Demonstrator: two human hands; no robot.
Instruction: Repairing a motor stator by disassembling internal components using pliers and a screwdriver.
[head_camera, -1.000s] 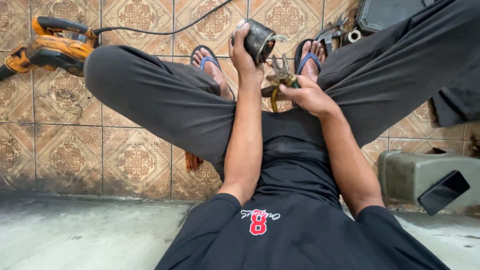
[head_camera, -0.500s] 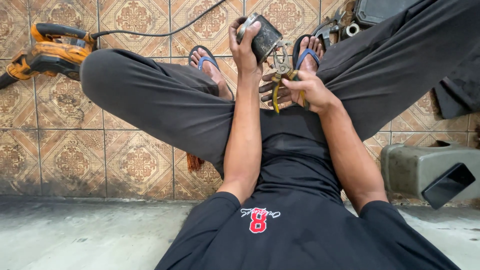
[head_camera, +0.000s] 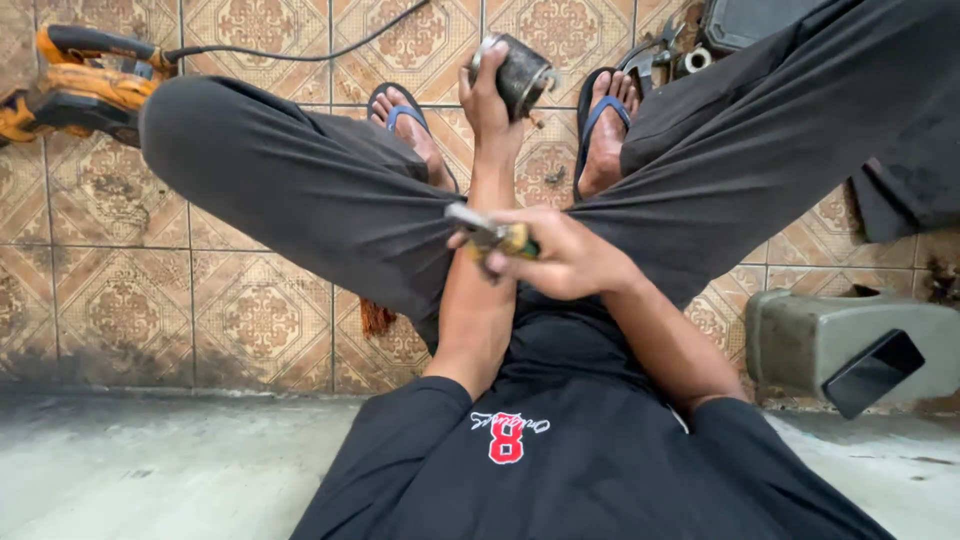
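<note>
The left hand (head_camera: 487, 92) grips a dark metal cylinder (head_camera: 521, 72) held out between two feet in blue sandals (head_camera: 598, 120). The right hand (head_camera: 560, 255) holds yellow-handled pliers (head_camera: 490, 236) across the left forearm. An orange power tool (head_camera: 75, 85) lies on the tiled floor (head_camera: 130, 300)

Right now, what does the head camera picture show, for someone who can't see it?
A person sitting on a patterned tile floor holds up a dark metal cylinder in the left hand and yellow-handled pliers in the right hand. An orange power tool lies nearby.

One head-worn camera looks steeply down, close over the seated person's own torso, toward the tiled floor (head_camera: 120, 300).
</note>
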